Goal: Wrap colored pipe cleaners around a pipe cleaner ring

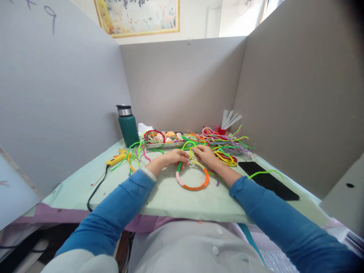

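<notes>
Ring [196, 188] on middle of surface [162, 201], pinched near eleven o'clock by left hand [174, 156]; lime strip [191, 153] pinched near twelve by right hand [205, 154]. Looks wrapped from one o'clock through six to ten; seems left to cover: partly hidden top stretch.

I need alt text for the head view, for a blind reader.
Left hand and right hand work at the far edge of a round fuzzy ring banded green, pink, orange and yellow, the right pinching a yellow-green fuzzy strip. Beyond lie a silver metal tray and multicoloured fuzzy stems, with a dark green bottle on the left.
</notes>
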### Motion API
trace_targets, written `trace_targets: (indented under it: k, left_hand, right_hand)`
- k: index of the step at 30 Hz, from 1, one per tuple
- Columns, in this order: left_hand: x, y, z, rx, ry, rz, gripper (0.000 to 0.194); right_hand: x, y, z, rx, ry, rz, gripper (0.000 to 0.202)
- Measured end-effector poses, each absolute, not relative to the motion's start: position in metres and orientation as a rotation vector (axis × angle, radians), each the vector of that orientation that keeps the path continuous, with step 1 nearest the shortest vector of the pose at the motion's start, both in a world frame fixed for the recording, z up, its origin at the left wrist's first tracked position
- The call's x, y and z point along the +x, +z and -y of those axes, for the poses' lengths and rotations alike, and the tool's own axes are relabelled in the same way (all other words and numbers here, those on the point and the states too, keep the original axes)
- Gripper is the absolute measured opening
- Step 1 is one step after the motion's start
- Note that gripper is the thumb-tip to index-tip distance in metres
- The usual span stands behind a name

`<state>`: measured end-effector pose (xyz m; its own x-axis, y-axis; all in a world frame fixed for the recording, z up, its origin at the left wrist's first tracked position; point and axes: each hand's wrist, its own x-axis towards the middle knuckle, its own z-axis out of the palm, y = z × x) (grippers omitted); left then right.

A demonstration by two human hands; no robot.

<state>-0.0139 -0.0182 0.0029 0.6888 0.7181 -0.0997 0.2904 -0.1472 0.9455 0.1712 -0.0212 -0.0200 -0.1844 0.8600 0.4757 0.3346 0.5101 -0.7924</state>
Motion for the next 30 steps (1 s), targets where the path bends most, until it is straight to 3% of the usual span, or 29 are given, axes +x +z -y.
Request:
trace_targets:
  k: [10,30]
  left_hand:
    - [-0.0147,0.0059,0.0212,1.865,0.408,-0.817,0.032]
    - [-0.0092,0.0076,0.0271,2.009,0.435,-0.868,0.035]
  right_hand:
    - [0.17,-0.0196,0.026,-1.041,0.376,1.904,0.034]
    - [0.1685,-0.0222,0.0236,-1.004,0.38,1.999,0.038]
